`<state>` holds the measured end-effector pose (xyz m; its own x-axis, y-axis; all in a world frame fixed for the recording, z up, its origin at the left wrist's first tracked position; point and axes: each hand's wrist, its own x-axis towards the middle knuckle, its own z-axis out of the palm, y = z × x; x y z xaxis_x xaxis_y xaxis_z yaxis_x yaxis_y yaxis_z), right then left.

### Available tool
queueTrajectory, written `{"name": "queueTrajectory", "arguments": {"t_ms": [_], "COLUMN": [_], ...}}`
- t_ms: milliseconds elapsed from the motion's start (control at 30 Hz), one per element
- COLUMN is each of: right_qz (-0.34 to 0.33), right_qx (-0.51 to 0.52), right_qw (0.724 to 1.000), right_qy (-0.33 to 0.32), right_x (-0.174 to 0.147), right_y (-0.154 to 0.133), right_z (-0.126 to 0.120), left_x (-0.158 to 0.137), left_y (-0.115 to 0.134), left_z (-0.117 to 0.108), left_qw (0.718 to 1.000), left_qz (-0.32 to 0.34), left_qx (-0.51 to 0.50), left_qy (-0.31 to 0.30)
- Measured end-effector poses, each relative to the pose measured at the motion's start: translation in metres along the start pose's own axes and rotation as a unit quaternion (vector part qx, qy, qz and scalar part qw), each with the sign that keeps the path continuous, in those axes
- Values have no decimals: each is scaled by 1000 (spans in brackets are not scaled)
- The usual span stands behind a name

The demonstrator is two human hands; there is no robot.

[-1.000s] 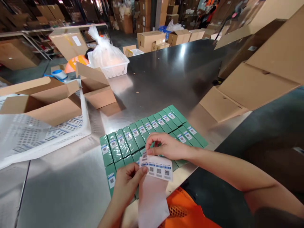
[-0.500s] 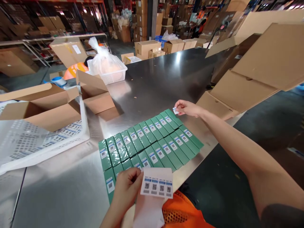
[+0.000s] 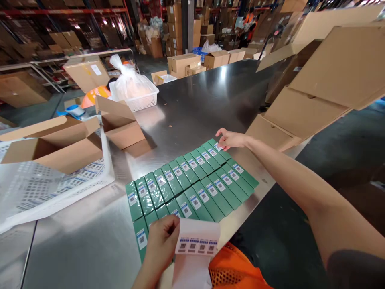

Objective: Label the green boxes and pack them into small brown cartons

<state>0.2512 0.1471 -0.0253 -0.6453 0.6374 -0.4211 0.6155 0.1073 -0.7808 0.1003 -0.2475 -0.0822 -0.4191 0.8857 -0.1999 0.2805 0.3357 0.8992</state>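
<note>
Left hand (image 3: 161, 235), at the near edge of the block of green boxes (image 3: 197, 173), pinches the label strip (image 3: 197, 237) between thumb and curled fingers, gripping it by one side, presumably so the printed row stays uncovered and within easy reach while the remaining length hangs down on the near side of the block. Right hand (image 3: 230, 139) reaches across to the block's far right corner, its fingertips at a small label (image 3: 218, 147) on the end box, one finger stretched out ahead; whether the others pinch the label or only press on it cannot be told. The boxes stand tightly side by side in two rows, probably so that each top face is quick to reach and the labels fall in line. Their tops are deep green, narrow and long, with glossy wrinkled wrap catching the light towards the block's left end. Each label that shows is white, with a blue band above a dark square code, and the strip carries a row of four like them. Left of the block stands a white crate (image 3: 105, 176) bearing an open carton (image 3: 69, 156).
</note>
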Motion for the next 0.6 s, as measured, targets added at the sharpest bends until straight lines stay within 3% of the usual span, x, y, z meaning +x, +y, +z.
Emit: {"name": "queueTrajectory", "arguments": {"t_ms": [133,233,433,500,600], "right_qz": [14,34,75,65,18], "right_qx": [-36,-67,-113,-100,-72], "right_qw": [999,997,987,988,992], "right_qy": [9,19,89,100,101], "right_x": [-4,-2,8,4,-10], "right_y": [-8,-16,-18,-14,-9], "right_z": [6,9,-9,-11,6], "left_x": [0,-1,0,1,1], "left_y": [6,10,10,11,17], "left_z": [-2,-2,-3,-4,-2], "left_qw": [1000,1000,1000,1000,1000], "left_qz": [-2,-7,-1,-4,-10], "left_qx": [-4,-8,-13,-20,-25], "left_qy": [-20,-1,-21,-20,-15]}}
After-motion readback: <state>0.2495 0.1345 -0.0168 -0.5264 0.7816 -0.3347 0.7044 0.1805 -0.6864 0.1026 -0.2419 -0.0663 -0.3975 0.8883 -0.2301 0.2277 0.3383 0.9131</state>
